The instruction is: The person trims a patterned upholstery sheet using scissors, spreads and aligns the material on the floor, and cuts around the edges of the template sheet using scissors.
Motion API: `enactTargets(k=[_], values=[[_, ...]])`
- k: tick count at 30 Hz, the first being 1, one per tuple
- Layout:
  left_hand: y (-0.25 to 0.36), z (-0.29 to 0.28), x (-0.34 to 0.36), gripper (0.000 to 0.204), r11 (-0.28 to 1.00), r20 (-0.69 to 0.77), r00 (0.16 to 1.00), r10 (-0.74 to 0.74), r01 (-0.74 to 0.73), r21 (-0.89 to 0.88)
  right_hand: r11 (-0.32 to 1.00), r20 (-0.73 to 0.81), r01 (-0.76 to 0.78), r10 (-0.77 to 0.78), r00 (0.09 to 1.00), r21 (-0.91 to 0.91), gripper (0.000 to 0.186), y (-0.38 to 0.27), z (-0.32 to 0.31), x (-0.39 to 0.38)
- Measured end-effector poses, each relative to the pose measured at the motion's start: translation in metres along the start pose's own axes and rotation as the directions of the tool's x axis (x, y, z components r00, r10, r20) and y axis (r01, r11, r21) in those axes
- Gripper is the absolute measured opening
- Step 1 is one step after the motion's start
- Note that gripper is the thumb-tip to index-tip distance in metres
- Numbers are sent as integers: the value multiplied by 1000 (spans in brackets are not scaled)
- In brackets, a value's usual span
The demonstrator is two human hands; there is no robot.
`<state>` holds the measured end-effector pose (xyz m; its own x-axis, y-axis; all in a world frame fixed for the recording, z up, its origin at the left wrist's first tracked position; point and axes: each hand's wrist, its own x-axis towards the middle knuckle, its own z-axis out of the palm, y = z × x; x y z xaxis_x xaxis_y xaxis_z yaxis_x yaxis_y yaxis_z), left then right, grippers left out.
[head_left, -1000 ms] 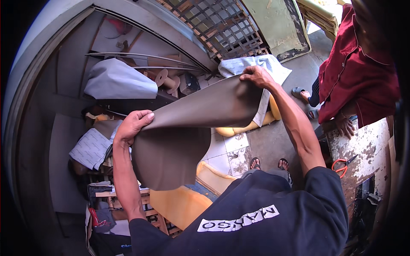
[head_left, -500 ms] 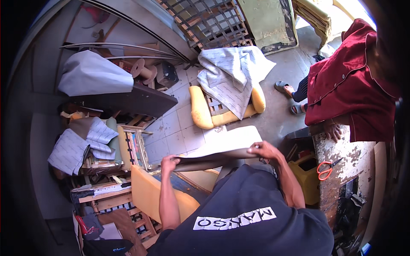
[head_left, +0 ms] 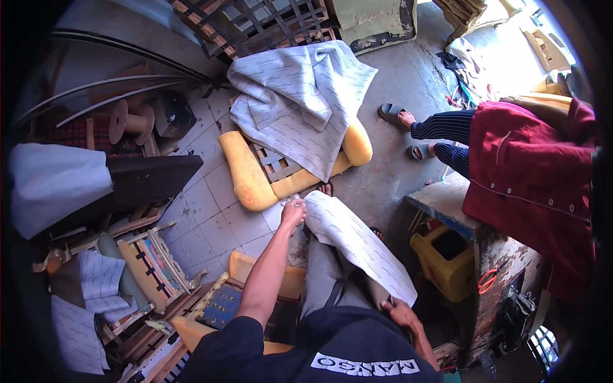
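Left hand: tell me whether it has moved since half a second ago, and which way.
Yes: the left hand has moved forward and rightward, closer to the yellow padded frame on the floor.

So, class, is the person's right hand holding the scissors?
No, the right hand is at the cloth's lower edge, while the scissors lie apart on the bench.

Upholstery workshop: foam-padded frame [head_left: 250,175], strap webbing [head_left: 255,24], scissors [head_left: 488,281], apparently spool [head_left: 130,122].
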<state>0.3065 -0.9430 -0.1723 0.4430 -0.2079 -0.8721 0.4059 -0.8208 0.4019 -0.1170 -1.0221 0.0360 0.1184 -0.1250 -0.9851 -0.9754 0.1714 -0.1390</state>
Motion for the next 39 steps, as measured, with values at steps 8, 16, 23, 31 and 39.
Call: enactTargets(k=[8,16,23,31,39], values=[[129,113,293,72,951,-192,969,153,-92,294,921,-14,-294,307,952,257,59,-30,69,30],[139,143,433,28,902,-376,845,380,-428,-51,700,88,-521,554,828,489,63,-22,73,58],[156,147,443,50,851,-313,822,477,-521,-71,662,93,-513,561,822,547,66,30,78,70],[81,118,196,19,617,-260,603,754,-786,-35,705,58,-371,425,903,604,70,180,87,40],[-87,140,-184,16,737,-114,775,622,-628,-248,914,121,-169,133,984,368,79,286,62,21]])
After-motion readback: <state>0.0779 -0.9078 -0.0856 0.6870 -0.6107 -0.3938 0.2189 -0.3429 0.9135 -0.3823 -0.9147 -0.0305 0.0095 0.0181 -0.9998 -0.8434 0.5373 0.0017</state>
